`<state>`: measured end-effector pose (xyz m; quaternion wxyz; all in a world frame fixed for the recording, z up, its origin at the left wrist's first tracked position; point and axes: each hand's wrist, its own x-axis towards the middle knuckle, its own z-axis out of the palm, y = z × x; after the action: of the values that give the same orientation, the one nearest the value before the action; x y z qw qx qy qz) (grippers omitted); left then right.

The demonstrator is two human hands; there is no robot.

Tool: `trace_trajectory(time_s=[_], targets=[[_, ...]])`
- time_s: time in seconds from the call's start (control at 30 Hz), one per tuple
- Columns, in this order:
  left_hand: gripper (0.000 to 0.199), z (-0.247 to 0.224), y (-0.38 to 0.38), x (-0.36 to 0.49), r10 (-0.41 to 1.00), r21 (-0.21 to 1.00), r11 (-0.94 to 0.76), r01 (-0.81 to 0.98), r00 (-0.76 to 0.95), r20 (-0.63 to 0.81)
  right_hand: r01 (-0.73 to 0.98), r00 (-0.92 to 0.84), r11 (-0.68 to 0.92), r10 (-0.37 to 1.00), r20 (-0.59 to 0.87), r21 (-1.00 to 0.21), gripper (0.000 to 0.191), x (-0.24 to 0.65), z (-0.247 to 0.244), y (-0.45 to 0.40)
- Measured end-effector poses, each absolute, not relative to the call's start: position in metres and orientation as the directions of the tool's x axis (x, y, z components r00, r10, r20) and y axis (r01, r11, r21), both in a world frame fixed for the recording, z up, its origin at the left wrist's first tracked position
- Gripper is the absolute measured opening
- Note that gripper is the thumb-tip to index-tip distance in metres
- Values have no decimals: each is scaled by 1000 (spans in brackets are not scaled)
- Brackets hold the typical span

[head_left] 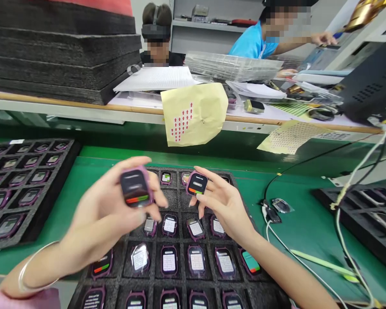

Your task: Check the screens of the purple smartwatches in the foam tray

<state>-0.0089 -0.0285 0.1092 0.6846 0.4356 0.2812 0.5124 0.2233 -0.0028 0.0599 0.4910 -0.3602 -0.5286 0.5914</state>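
My left hand (pixel 106 210) is closed around a purple smartwatch case (pixel 135 186), its dark screen showing a red and green strip at the bottom. Between the thumb and fingers of my right hand (pixel 227 204) is a second purple smartwatch case (pixel 197 183), with a similar red and green strip lit. Both are raised above a black foam tray (pixel 186 201) divided into compartments. Many more purple watches lie in it, among them a watch with a white grid on its screen (pixel 169 260) and a watch with a teal screen (pixel 251 261). My left hand is slightly blurred.
Another foam tray of watches (pixel 28 214) lies at the left, and a dark tray (pixel 366 214) at the right. Cables (pixel 286 246) run over the green mat. Stacked black foam (pixel 51 56) stands on the shelf behind. Two people are beyond it; yellow sticker sheets (pixel 209 113) hang from its edge.
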Motion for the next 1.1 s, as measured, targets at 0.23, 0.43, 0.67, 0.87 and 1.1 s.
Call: trace_trajectory(time_s=[0.23,0.43,0.67,0.87,1.1], targets=[[41,59,1,23,891,919,220,-328,451,-52,-137,-238,96,963,127,-986,44,223,59,-6],[60,51,1,25,850,907,233,-349,527,-16,3,-113,160,981,159,-987,29,224,55,-1],[42,49,2,26,872,897,193,-397,489,29,-52,-193,144,969,151,-988,36,227,57,-1],[42,52,4,24,884,917,157,-366,467,35,-136,-296,82,948,119,-987,51,226,59,-6],[65,57,1,21,870,925,146,-350,491,48,-118,-258,84,960,112,-989,48,222,58,-6]])
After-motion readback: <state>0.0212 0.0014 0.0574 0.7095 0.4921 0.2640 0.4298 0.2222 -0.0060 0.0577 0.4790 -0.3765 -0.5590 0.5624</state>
